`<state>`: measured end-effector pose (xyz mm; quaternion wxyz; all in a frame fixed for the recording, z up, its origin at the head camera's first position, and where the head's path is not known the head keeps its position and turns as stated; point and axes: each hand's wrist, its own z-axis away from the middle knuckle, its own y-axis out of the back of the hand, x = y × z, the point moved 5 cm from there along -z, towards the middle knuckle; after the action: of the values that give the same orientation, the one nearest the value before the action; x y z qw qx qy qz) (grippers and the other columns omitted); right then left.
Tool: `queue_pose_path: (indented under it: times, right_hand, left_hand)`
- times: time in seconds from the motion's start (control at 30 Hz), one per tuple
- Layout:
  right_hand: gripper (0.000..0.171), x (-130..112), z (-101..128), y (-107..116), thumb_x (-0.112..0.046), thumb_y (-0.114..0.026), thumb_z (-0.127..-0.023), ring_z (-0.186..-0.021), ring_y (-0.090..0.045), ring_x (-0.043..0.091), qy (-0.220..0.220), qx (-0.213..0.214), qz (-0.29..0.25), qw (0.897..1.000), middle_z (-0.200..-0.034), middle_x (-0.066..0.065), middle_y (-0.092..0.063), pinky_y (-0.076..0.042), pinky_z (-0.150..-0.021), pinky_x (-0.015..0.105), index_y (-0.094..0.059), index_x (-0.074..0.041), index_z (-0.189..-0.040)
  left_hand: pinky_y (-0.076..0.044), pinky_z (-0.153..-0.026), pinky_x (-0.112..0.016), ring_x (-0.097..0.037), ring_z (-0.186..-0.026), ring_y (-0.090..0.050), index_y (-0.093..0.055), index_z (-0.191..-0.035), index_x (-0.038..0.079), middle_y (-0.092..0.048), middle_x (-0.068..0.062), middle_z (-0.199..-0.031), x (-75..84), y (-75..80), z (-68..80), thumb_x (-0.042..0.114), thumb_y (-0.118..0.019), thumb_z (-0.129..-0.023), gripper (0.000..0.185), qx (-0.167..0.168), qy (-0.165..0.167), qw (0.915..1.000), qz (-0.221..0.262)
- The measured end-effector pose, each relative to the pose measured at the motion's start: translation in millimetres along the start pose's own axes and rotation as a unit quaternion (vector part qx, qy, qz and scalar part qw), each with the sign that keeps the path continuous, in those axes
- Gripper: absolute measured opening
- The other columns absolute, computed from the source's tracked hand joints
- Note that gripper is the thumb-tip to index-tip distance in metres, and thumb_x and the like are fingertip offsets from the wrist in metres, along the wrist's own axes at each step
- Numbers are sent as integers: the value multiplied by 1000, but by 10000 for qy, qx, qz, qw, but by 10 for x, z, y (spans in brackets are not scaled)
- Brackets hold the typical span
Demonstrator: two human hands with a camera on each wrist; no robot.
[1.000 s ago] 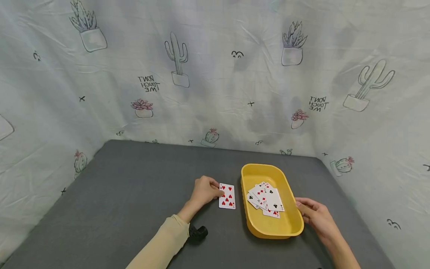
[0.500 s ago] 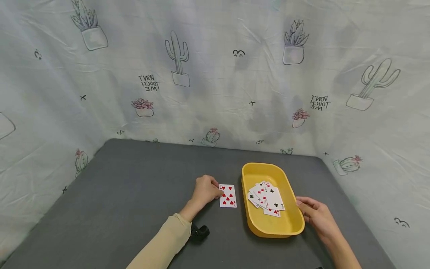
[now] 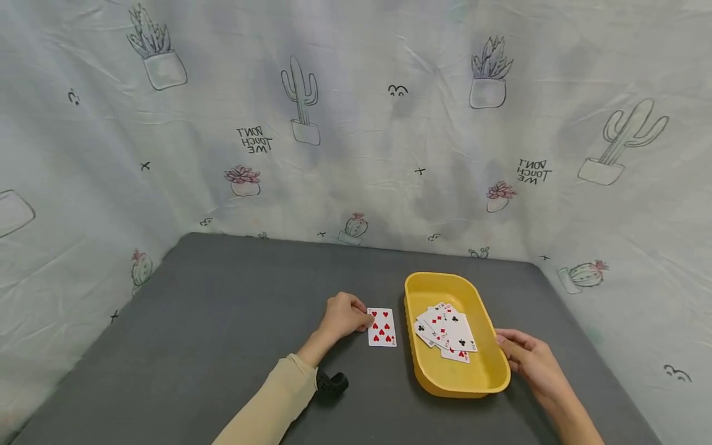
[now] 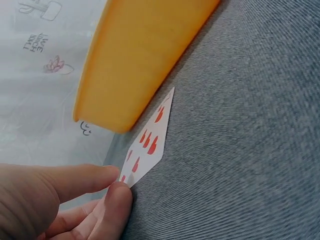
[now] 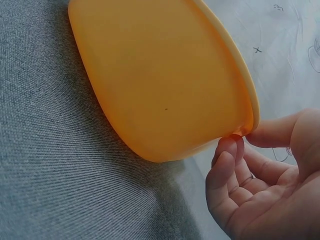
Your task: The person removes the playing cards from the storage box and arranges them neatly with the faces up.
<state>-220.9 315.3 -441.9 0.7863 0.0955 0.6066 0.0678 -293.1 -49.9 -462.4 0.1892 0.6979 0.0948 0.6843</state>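
A seven of hearts playing card (image 3: 382, 327) lies face up on the grey cloth, left of a yellow plastic tray (image 3: 445, 384). My left hand (image 3: 342, 315) pinches the card at its left edge between thumb and fingers. The left wrist view shows the fingertips meeting at the near corner of the card (image 4: 147, 145), which stretches out flat toward the tray wall (image 4: 135, 65). My right hand (image 3: 531, 364) grips the tray's right rim, and in the right wrist view its curled fingers (image 5: 227, 165) press under the lip. Several overlapping playing cards (image 3: 447, 327) lie face up inside the tray.
Grey cloth (image 3: 233, 334) covers the table. A pale curtain (image 3: 356, 123) printed with cacti hangs behind it and along both sides. A small black device (image 3: 332, 383) sits at my left wrist, by the cream sleeve (image 3: 272, 398).
The head view has shifted slightly, moving the whole scene a little to the right in it. Both hands keep their hold on the card and the tray.
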Motion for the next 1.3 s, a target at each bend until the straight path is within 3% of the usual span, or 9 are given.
queue_pose_path:
  times: [0.2, 0.33, 0.43, 0.53, 0.67, 0.8, 1.07, 1.17, 1.3]
  right_hand:
    - [54, 36, -11, 12, -28, -63, -98, -88, -64, 18, 13, 6, -32, 10000, -109, 7, -68, -56, -75, 32, -51, 10, -134]
    - [54, 43, 10, 19, -28, -63, -98, -90, -65, 17, -51, 47, -74, 9999, -110, 7, -68, -57, -75, 32, -50, 10, -135]
    - [54, 35, 21, 21, -28, -63, -98, -91, -65, 17, -89, 80, -122, 9999, -110, 7, -68, -57, -76, 32, -50, 10, -135]
    - [54, 27, 25, 21, -27, -63, -98, -91, -66, 17, -88, 54, -178, 9998, -110, 7, -68, -57, -77, 32, -50, 10, -135]
    - [52, 24, 13, 18, -26, -63, -98, -91, -65, 17, -65, 30, -221, 9997, -110, 6, -68, -57, -76, 33, -51, 10, -134]
    - [52, 41, -15, 1, -26, -63, -99, -91, -65, 17, -82, 9, -238, 9997, -110, 7, -67, -57, -76, 32, -51, 10, -133]
    - [52, 26, -37, 21, -27, -63, -98, -94, -65, 18, -52, 2, -315, 9995, -112, 9, -67, -57, -79, 33, -52, 10, -133]
    - [52, 3, -29, 20, -28, -64, -98, -94, -65, 18, -89, -2, -326, 9994, -113, 9, -67, -56, -79, 33, -52, 9, -133]
    - [51, -33, -14, 18, -27, -64, -98, -93, -64, 19, -155, 27, -313, 9994, -113, 9, -67, -56, -79, 33, -52, 8, -134]
  left_hand:
    - [-58, -54, -33, -23, -59, -69, -68, -90, -8, -69, -11, -70, 51, -26, -6, 4, -70, -89, 12, -274, -30, 9980, 576]
    - [-59, -62, -39, -25, -64, -70, -68, -97, -9, -70, -17, -78, 344, -104, 54, 8, -64, -95, 18, -381, -209, 9896, 1369]
    - [-59, -68, -40, -25, -71, -71, -68, -99, -7, -70, -17, -83, 667, -246, 111, 10, -65, -96, 17, -644, -239, 9738, 2166]
    - [-59, -73, -38, -26, -77, -72, -68, -102, -5, -70, -18, -88, 971, -454, 151, 11, -65, -96, 17, -1129, 38, 9476, 2987]
    - [-58, -77, -37, -24, -84, -71, -68, -106, -4, -71, -17, -94, 1230, -752, 127, 9, -65, -96, 17, -1825, 306, 9315, 3132]
    - [-57, -82, -39, -21, -86, -70, -68, -106, -6, -71, -12, -91, 1253, -989, 26, 4, -65, -94, 15, -2062, 550, 9378, 2740]
    - [-55, -86, -43, -23, -88, -66, -68, -108, -6, -67, -9, -96, 1161, -1249, -85, -8, -67, -87, 22, -1485, 1259, 9537, 2294]
    - [-55, -69, -29, -15, -65, -55, -69, -111, -2, -63, -7, -94, 1139, -1272, -96, -7, -65, -88, 24, -1282, 1406, 9641, 1850]
    - [-27, -44, -20, -11, -44, -27, -68, -111, 1, -60, -8, -89, 1078, -1299, -114, -8, -61, -89, 25, -1049, 1628, 9678, 1609]
